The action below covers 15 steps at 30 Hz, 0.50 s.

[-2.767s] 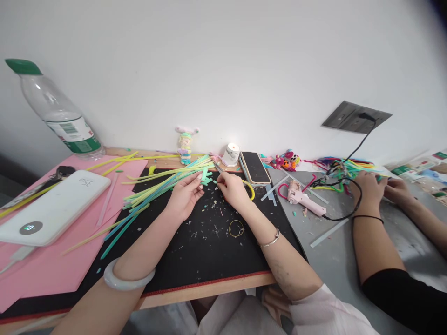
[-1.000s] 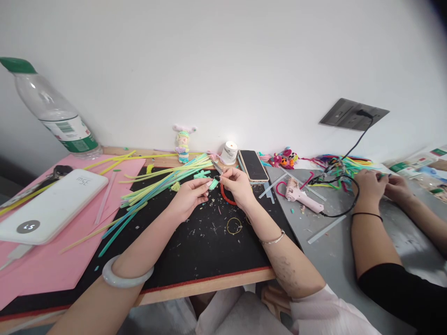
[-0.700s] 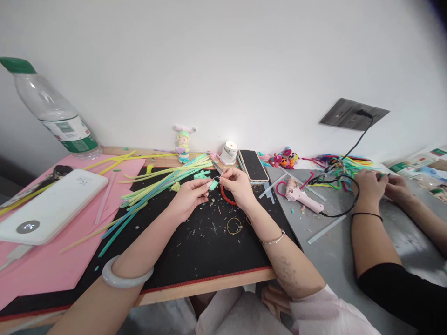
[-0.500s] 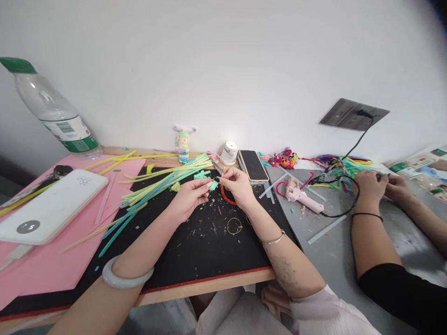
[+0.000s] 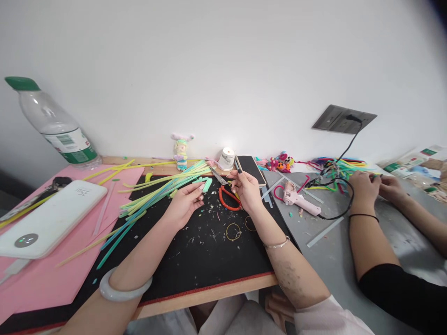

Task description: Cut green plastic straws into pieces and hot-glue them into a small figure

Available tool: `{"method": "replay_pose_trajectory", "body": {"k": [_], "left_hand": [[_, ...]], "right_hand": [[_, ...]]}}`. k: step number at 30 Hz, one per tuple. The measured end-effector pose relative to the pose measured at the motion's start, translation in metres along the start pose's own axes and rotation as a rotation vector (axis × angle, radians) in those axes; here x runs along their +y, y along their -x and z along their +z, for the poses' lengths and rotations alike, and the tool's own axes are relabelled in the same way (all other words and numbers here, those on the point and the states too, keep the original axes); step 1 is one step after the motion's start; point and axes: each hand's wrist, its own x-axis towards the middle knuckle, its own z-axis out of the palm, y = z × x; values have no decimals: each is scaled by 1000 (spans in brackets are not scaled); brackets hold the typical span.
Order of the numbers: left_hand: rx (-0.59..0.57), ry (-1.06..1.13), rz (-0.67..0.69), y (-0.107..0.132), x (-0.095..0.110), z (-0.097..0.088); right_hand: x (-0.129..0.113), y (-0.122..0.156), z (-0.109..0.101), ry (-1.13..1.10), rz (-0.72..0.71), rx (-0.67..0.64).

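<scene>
Pinching green piece — left fingers (mat's front edge well apart).

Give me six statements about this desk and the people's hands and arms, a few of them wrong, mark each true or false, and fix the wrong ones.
1. The left hand holds a mint-green piece. True.
2. The bottle has a red cap. False: its cap is green.
3. The power bank lies on pink paper. True.
4. The glue gun lies on the pink paper. False: it lies on the grey surface, right of the black mat.
5. The small doll is upright, left of the white cup. True.
6. The co-worker's sleeve is white. False: it is black.
</scene>
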Motion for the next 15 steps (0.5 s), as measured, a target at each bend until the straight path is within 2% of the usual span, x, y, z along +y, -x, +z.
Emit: {"method": "replay_pose_trajectory", "body": {"k": [9,15], "left_hand": [[44,34,24,-1,3,-3],[62,34,25,-3,5,-5]], "right_hand": [[3,9,-5,116,-74,112],[3,10,-6,273,-216,185]]}}
